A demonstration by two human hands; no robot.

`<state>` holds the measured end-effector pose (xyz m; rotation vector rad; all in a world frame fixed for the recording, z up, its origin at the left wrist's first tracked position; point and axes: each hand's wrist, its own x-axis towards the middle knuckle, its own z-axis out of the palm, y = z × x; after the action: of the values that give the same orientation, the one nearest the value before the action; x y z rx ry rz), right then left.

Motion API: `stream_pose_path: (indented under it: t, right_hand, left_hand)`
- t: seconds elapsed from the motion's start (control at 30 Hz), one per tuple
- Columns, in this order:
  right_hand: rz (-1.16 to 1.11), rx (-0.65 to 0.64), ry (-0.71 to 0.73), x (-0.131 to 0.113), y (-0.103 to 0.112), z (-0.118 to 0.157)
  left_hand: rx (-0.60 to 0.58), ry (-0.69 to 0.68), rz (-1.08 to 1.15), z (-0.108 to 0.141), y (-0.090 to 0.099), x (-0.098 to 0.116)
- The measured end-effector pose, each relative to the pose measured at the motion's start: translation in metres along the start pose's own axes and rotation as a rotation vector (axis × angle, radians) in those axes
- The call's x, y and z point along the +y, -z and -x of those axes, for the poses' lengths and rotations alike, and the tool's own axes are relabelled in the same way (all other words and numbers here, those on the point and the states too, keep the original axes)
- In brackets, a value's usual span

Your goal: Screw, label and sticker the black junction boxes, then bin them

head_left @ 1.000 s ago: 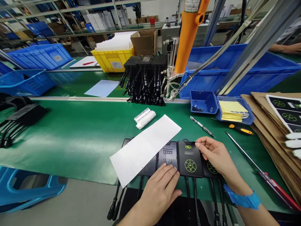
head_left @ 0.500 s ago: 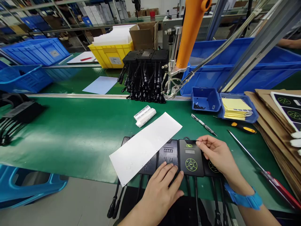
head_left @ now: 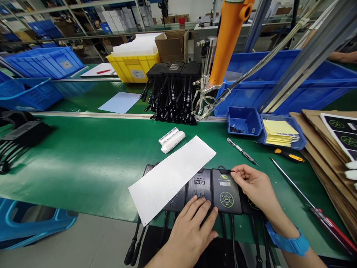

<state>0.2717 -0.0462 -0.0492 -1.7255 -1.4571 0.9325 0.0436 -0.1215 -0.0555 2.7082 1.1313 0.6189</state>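
A row of black controller boxes with cables lies at the table's front edge. My left hand (head_left: 192, 227) rests with its fingers spread on the lower part of a controller with a digital display (head_left: 199, 182). To its right, a black face sticker (head_left: 226, 186) with a green button ring covers another controller. My right hand (head_left: 252, 186) pinches that sticker's upper right corner between thumb and forefinger. Under the right hand sits a further controller (head_left: 253, 204), mostly hidden. A white backing sheet (head_left: 173, 178) lies slantwise over the controllers on the left.
White rolls (head_left: 172, 140), a pen (head_left: 242, 151) and a red-handled screwdriver (head_left: 315, 210) lie on the green table (head_left: 83, 156). Behind are stacked cabled boxes (head_left: 173, 93), an orange hanging tool (head_left: 227, 41) and a small blue bin (head_left: 244, 121). Cardboard sheets (head_left: 320, 156) stand right.
The camera view has tilted slightly, so the scene sits a little lower. Both hands keep nearly the same places, the right still pinching the sticker's corner.
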Motion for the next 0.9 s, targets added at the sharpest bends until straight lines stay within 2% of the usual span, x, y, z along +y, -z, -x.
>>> stream_pose_path:
  t: [0.17, 0.3, 0.4, 0.5, 0.53, 0.6, 0.67, 0.73, 0.83, 0.9]
  right_hand:
    - [0.084, 0.033, 0.087, 0.002, -0.001, 0.001]
    - [0.273, 0.071, 0.208, 0.004, -0.002, 0.004]
    - [0.549, 0.163, 0.347, 0.007, -0.003, 0.006]
    - [0.773, 0.266, 0.419, 0.003, -0.001, 0.010]
    - [0.785, 0.250, 0.448, 0.000, -0.001, 0.011]
    - [0.715, 0.129, 0.523, -0.010, -0.001, 0.015]
    - [0.607, -0.029, 0.596, -0.023, -0.005, 0.020]
    - [0.553, -0.113, 0.669, -0.036, -0.017, 0.026]
    - [0.635, -0.109, 0.832, -0.054, -0.047, 0.031]
    - [0.748, -0.084, 0.914, -0.064, -0.069, 0.030]
  left_hand:
    - [0.001, 0.008, 0.022, -0.002, 0.001, 0.001]
    - [0.004, 0.030, 0.130, -0.005, 0.013, -0.003]
    - [0.029, 0.144, 0.115, -0.007, 0.029, -0.020]
    - [0.034, 0.294, -0.129, -0.007, 0.042, -0.045]
    - [0.008, 0.310, -0.202, -0.006, 0.045, -0.054]
    - [-0.076, 0.285, -0.290, -0.007, 0.050, -0.066]
    - [-0.164, 0.259, -0.339, -0.009, 0.054, -0.071]
    - [-0.230, 0.284, -0.383, -0.014, 0.057, -0.070]
    - [-0.237, 0.314, -0.427, -0.021, 0.060, -0.066]
    - [-0.164, 0.273, -0.448, -0.022, 0.059, -0.065]
